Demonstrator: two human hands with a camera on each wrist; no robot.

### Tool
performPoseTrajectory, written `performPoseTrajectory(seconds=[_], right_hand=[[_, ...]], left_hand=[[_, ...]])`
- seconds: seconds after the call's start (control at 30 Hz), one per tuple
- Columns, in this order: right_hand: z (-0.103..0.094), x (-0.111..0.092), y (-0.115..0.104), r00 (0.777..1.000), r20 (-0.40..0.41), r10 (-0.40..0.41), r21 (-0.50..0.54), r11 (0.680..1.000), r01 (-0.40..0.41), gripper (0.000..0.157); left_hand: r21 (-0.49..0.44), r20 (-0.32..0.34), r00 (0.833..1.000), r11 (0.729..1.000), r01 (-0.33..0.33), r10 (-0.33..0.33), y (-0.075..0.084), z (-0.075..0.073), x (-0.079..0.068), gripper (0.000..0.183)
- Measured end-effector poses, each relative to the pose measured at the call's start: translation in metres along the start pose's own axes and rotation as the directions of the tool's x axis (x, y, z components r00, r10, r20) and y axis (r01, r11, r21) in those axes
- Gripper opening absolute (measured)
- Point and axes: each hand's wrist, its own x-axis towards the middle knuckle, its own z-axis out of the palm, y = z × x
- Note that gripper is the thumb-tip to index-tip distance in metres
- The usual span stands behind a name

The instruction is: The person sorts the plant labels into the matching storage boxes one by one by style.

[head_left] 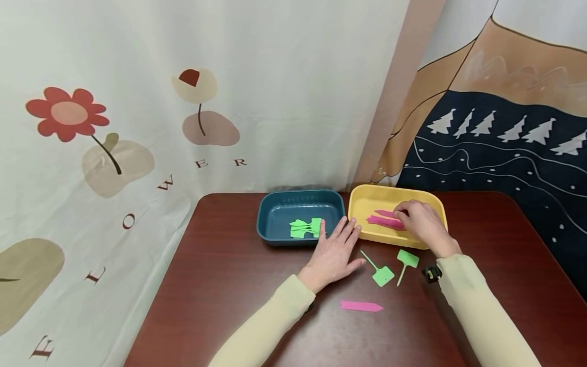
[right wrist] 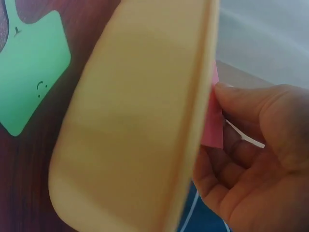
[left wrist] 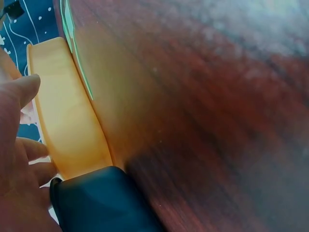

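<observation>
My right hand [head_left: 419, 221] is over the yellow basin [head_left: 433, 243], its thumb and fingers pinching a pink plant label [right wrist: 212, 121] at the rim in the right wrist view. More pink labels [head_left: 385, 221] lie inside that basin. My left hand [head_left: 331, 256] is spread flat with straight fingers, at the near sides of the yellow basin and the blue basin [head_left: 300, 198]; the little finger reaches over the blue rim. A bunch of green T-shaped plant labels [head_left: 300, 228] lies in the blue basin.
On the brown table [head_left: 220, 285], two green labels, one [head_left: 383, 276] beside another [head_left: 408, 258], lie in front of the yellow basin. A single pink label [head_left: 361, 306] lies nearer. Behind the basins hangs a printed curtain [head_left: 293, 148].
</observation>
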Motion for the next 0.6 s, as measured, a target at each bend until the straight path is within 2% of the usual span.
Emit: performPoseTrajectory(seconds=[0.33, 0.6], right_hand=[[0.015, 0.018, 0.008, 0.987, 0.143, 0.069, 0.021, 0.997, -0.073, 0.021], [0.02, 0.023, 0.01, 0.984, 0.16, 0.079, 0.026, 0.996, -0.084, 0.02]], left_hand=[[0.027, -0.005, 1.0, 1.0, 0.0, 0.0, 0.001, 0.003, 0.0, 0.085], [0.033, -0.016, 1.0, 0.999, -0.001, 0.001, 0.001, 0.005, 0.0, 0.085]])
